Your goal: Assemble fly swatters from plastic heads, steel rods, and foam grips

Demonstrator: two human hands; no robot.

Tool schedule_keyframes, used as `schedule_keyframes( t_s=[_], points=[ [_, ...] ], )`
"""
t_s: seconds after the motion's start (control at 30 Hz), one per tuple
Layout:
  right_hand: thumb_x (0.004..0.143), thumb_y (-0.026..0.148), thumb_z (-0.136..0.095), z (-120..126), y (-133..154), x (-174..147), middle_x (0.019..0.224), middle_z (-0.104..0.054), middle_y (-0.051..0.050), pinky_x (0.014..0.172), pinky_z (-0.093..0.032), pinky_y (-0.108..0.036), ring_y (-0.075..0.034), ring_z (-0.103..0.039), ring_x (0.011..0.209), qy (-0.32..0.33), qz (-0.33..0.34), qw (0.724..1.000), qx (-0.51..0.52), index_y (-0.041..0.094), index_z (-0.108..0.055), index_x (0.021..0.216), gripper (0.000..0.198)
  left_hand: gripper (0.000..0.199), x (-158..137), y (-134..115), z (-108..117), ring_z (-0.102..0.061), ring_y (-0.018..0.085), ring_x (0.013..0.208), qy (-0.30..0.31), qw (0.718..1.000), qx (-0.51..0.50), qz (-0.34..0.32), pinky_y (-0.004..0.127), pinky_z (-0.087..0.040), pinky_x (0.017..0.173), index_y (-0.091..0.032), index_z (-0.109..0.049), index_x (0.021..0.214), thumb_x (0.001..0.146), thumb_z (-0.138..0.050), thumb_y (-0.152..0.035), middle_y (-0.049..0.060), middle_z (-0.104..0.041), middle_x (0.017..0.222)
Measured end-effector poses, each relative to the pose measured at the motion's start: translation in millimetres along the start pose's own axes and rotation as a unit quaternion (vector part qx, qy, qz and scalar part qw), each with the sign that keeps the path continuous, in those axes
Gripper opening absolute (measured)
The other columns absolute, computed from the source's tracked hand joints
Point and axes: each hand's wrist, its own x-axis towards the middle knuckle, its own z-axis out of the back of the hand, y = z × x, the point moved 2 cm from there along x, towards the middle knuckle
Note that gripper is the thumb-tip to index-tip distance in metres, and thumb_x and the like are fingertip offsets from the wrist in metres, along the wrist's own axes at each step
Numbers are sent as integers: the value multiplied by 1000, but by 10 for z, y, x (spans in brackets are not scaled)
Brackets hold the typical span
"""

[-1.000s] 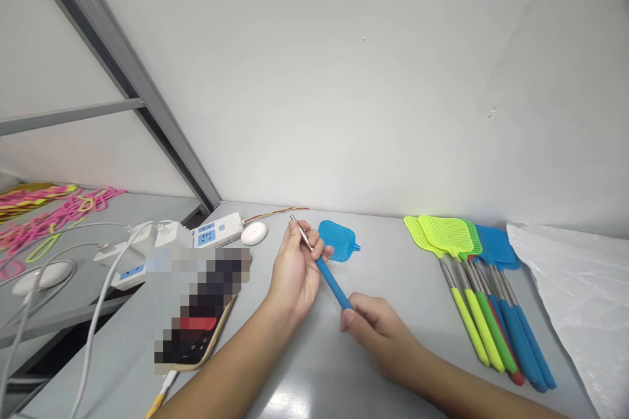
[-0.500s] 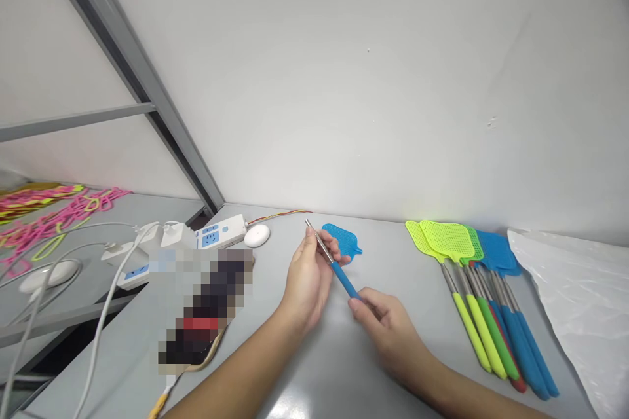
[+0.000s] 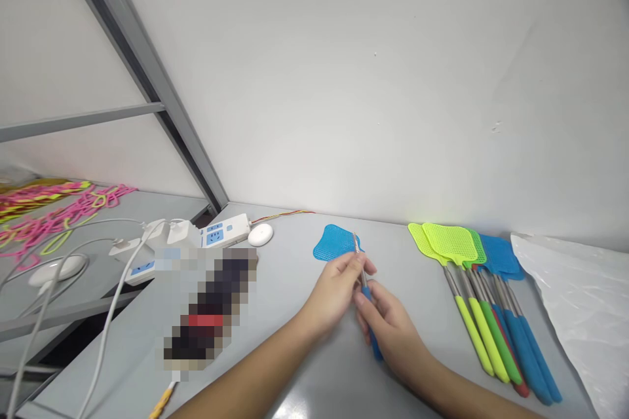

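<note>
My left hand (image 3: pixel 341 285) pinches the bare metal rod (image 3: pixel 356 242) of a fly swatter handle just below its tip. Wrapped round the blue grip (image 3: pixel 376 344) of that handle is my right hand (image 3: pixel 396 324), its fingers partly touching the left ones. The handle stands steeply tilted, tip away from me. Just behind my left hand, a loose blue mesh swatter head (image 3: pixel 335 242) lies on the table; its narrow end is hidden behind the rod and fingers. Whether the rod tip touches the head, I cannot tell.
Several complete fly swatters (image 3: pixel 491 314) in yellow-green, green, red and blue lie at the right, beside a white plastic sheet (image 3: pixel 574 314). Power strips (image 3: pixel 226 231), a white round device (image 3: pixel 260 234), cables and a blurred-out object (image 3: pixel 211 308) occupy the left. A wall closes the back.
Both hands have shifted right, and the handle has turned more upright. My right hand has moved up the grip, closer to the left hand. More of the blue head is uncovered.
</note>
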Motion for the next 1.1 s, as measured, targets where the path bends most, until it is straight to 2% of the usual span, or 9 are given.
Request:
schedule_keyframes(
  t_s=[0.1,0.27,0.47,0.6,0.73,0.8,0.9,1.03,1.1],
  points=[
    [93,55,-40,22,-25,7,51,-34,9,45,-24,-22,-8,-29,46,-34,7,999,30,21,-41,75,38,44,49,60,4,-50,13,56,29,999,43,-10,26,-41,58,-17,-67,84,88,-44,-54,1,-58,66],
    [95,53,-37,40,3,21,51,-38,9,44,-27,-21,-7,-32,43,-31,11,998,54,20,-47,81,37,37,151,5,204,-55,17,75,-89,983,85,-138,27,-42,71,-18,-68,81,91,-44,-45,5,-63,81],
    [92,54,-43,93,193,48,59,-37,9,41,-26,-20,-6,-31,42,-54,3,994,100,21,-51,90,34,22,222,-56,401,-51,22,107,-124,904,329,-245,34,-39,93,-22,-62,104,90,-48,-31,7,-62,110],
    [92,53,-45,213,448,31,57,-33,9,42,-25,-20,-6,-27,42,-65,30,991,113,21,-53,86,34,52,281,85,426,-29,29,135,-96,838,491,-216,45,-24,109,-21,-44,135,87,-52,-39,12,-39,145],
    [91,58,-41,344,733,-2,52,-33,8,42,-26,-23,-8,-29,40,-60,35,992,101,21,-48,72,42,81,327,203,405,-13,36,142,-70,811,561,-152,52,-17,110,-25,-25,146,79,-59,-55,14,-17,156],
    [91,60,-39,390,873,5,50,-34,7,42,-28,-24,-9,-31,40,-38,33,998,41,22,-46,66,46,87,342,220,389,-10,38,142,-68,802,576,-142,54,-17,109,-26,-20,148,77,-59,-59,14,-14,157],
    [93,56,-38,452,1038,58,50,-40,5,45,-30,-25,-11,-37,44,7,41,986,-160,22,-52,66,46,89,365,228,376,-13,39,142,-75,786,598,-139,54,-18,108,-24,-21,148,76,-58,-61,16,-18,155],
    [94,42,-40,594,1032,164,68,-61,-1,55,-34,-26,-16,-54,61,11,69,892,-446,23,-63,81,32,70,393,227,384,-29,37,135,-88,761,625,-149,52,-21,107,-20,-34,141,83,-50,-56,17,-35,147],
    [94,36,-39,687,911,195,70,-64,-3,55,-32,-27,-17,-57,62,9,44,841,-540,22,-64,81,31,59,400,217,387,-32,37,133,-83,749,639,-153,50,-23,107,-19,-43,134,86,-46,-53,17,-41,142]
  ],
)
